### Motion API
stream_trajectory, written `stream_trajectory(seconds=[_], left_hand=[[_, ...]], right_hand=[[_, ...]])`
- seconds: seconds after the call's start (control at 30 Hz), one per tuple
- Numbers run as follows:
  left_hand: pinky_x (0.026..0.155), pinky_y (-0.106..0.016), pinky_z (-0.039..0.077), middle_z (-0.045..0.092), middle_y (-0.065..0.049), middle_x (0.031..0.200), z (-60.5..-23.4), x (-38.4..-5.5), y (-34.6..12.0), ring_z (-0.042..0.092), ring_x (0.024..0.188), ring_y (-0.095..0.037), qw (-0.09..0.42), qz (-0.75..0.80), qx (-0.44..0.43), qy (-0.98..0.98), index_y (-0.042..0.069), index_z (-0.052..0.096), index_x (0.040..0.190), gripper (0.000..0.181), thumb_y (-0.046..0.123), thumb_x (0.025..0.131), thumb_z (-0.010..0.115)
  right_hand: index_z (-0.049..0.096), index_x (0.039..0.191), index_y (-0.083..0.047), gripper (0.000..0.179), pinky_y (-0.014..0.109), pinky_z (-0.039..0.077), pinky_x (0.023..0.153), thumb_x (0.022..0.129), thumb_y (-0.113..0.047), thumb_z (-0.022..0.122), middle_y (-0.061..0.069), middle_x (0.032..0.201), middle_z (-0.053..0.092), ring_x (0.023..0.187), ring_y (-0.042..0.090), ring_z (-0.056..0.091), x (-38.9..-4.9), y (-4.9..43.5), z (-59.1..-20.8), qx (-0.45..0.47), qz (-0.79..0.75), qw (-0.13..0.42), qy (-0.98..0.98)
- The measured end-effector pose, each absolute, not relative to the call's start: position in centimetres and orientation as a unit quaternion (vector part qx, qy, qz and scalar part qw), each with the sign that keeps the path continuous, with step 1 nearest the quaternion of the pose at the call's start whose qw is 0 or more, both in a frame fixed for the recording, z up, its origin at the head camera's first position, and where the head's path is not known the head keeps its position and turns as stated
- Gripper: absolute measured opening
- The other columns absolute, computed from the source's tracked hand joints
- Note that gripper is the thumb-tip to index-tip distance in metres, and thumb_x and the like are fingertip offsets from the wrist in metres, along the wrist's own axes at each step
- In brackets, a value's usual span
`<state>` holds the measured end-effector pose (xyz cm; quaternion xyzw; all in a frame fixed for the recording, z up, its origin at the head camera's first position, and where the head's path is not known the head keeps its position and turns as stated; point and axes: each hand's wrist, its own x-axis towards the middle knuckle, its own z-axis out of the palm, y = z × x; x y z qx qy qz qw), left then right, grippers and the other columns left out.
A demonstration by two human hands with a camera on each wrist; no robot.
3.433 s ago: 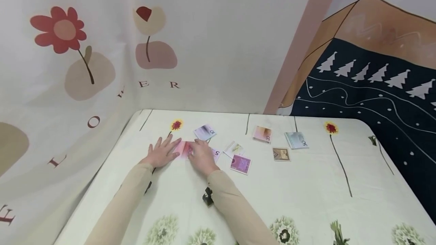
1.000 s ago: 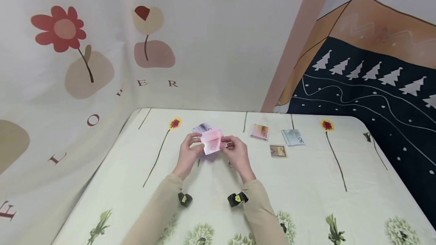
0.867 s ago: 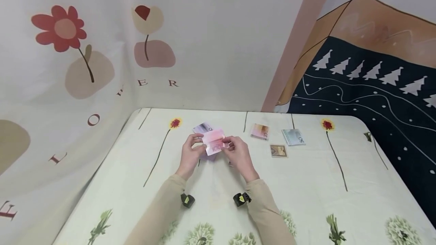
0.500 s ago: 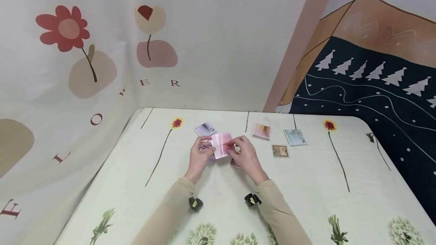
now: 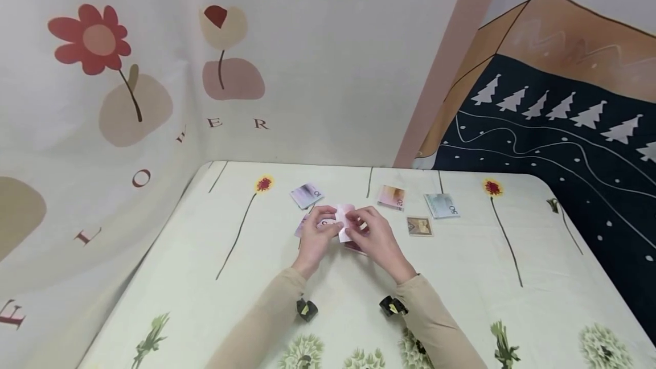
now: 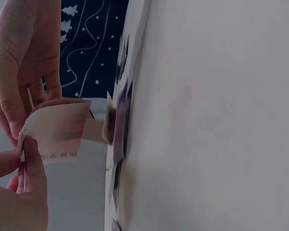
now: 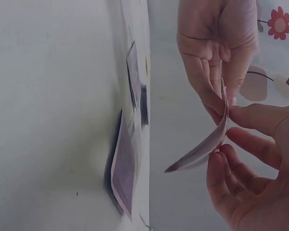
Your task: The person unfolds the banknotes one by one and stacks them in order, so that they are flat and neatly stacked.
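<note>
Both hands hold a pink banknote above the table, bent over into a narrow strip. In the head view the banknote (image 5: 344, 223) shows pale between the fingertips. My left hand (image 5: 315, 241) pinches its left side between thumb and fingers. My right hand (image 5: 378, 239) pinches the right side. The left wrist view shows the banknote (image 6: 62, 127) curving over, with small print along one edge. Seen edge-on in the right wrist view, the banknote (image 7: 204, 148) bows from the fingertips. Beneath the hands lie a purple note marked 5 (image 5: 301, 226) and a magenta note (image 5: 355, 247), both partly hidden.
A folded purple note marked 10 (image 5: 306, 195) lies behind the hands. To the right are an orange note marked 20 (image 5: 391, 197), a blue-green note marked 50 (image 5: 442, 205) and a small brown note (image 5: 419, 226). A patterned cloth covers the table (image 5: 461, 312).
The pink banknote, earlier pressed on the table at the left, has been lifted between both hands and moved right. It now looks narrower, and the hands are closer together.
</note>
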<state>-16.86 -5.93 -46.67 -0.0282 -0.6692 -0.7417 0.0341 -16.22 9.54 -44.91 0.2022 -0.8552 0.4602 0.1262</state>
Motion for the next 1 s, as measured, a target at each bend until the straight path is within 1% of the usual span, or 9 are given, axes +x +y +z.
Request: stream_trajectory(seconds=[0.07,0.13,0.2,0.37,0.57,0.67,0.77,0.87,1.0], left_hand=[[0.073,-0.030,0.057,0.059,-0.018,0.106,-46.5,-16.8,-5.6,0.065,0.076,-0.014,0.029,-0.750,-0.039,-0.660,-0.007,0.053,0.116,0.036,-0.011,0.082,0.065],[0.073,-0.031,0.057,0.059,-0.021,0.106,-46.0,-16.6,-5.4,0.065,0.074,-0.012,0.020,-0.760,-0.048,-0.648,-0.009,0.052,0.116,0.036,-0.013,0.082,0.064],[0.072,-0.031,0.057,0.059,-0.022,0.106,-45.9,-16.5,-5.1,0.065,0.073,-0.012,0.011,-0.765,-0.055,-0.641,-0.010,0.052,0.116,0.037,-0.014,0.082,0.064],[0.070,-0.031,0.058,0.061,-0.026,0.105,-46.2,-16.7,-4.5,0.068,0.074,-0.016,-0.007,-0.756,-0.064,-0.651,-0.011,0.055,0.113,0.034,-0.014,0.081,0.067],[0.069,-0.029,0.058,0.060,-0.031,0.105,-44.5,-15.7,-3.8,0.069,0.079,-0.023,-0.037,-0.748,-0.081,-0.658,-0.014,0.055,0.111,0.031,-0.014,0.082,0.065],[0.070,-0.031,0.058,0.060,-0.029,0.105,-43.6,-15.1,-3.4,0.069,0.083,-0.026,-0.045,-0.745,-0.088,-0.660,-0.014,0.054,0.111,0.029,-0.014,0.083,0.064],[0.069,-0.032,0.058,0.062,-0.027,0.105,-43.4,-14.9,-3.0,0.069,0.083,-0.026,-0.050,-0.741,-0.088,-0.664,-0.013,0.055,0.111,0.029,-0.014,0.083,0.063],[0.068,-0.031,0.058,0.063,-0.026,0.104,-43.4,-14.9,-2.7,0.069,0.083,-0.027,-0.054,-0.736,-0.088,-0.670,-0.012,0.056,0.111,0.029,-0.014,0.082,0.064],[0.067,-0.033,0.058,0.063,-0.027,0.103,-43.9,-15.0,-2.4,0.069,0.082,-0.029,-0.052,-0.728,-0.088,-0.677,-0.011,0.056,0.111,0.030,-0.014,0.082,0.063]], right_hand=[[0.067,0.105,0.003,0.026,0.035,0.056,0.068,0.080,0.001,0.075,0.012,0.097,0.060,0.084,0.025,0.061,-16.1,9.8,-44.7,0.199,0.470,0.121,-0.851],[0.066,0.105,0.002,0.028,0.036,0.056,0.069,0.080,-0.001,0.076,0.011,0.095,0.061,0.084,0.025,0.061,-16.1,10.0,-44.6,0.193,0.481,0.113,-0.848],[0.065,0.105,0.000,0.029,0.035,0.057,0.070,0.080,-0.004,0.078,0.010,0.094,0.061,0.085,0.026,0.062,-15.9,10.3,-44.5,0.179,0.489,0.100,-0.848],[0.063,0.105,-0.003,0.032,0.030,0.057,0.070,0.078,-0.006,0.080,0.008,0.094,0.064,0.085,0.025,0.064,-15.7,11.0,-44.4,0.149,0.509,0.066,-0.845],[0.061,0.105,-0.002,0.030,0.034,0.056,0.074,0.080,-0.003,0.077,0.010,0.096,0.065,0.084,0.024,0.065,-15.4,12.3,-44.5,0.142,0.520,0.036,-0.842],[0.060,0.107,0.000,0.029,0.033,0.056,0.073,0.081,-0.002,0.074,0.012,0.100,0.064,0.087,0.026,0.065,-15.4,13.0,-44.5,0.132,0.538,0.013,-0.833],[0.056,0.113,0.002,0.032,0.030,0.056,0.074,0.084,0.000,0.069,0.017,0.106,0.063,0.093,0.030,0.064,-15.2,13.8,-44.7,0.117,0.560,-0.009,-0.820],[0.049,0.118,0.004,0.036,0.031,0.055,0.078,0.085,0.004,0.063,0.023,0.110,0.060,0.097,0.034,0.063,-15.0,14.5,-44.7,0.110,0.587,-0.025,-0.801],[0.040,0.116,0.002,0.033,0.033,0.056,0.075,0.087,0.009,0.054,0.027,0.112,0.055,0.094,0.034,0.065,-14.8,15.6,-44.8,0.112,0.622,-0.044,-0.774]])
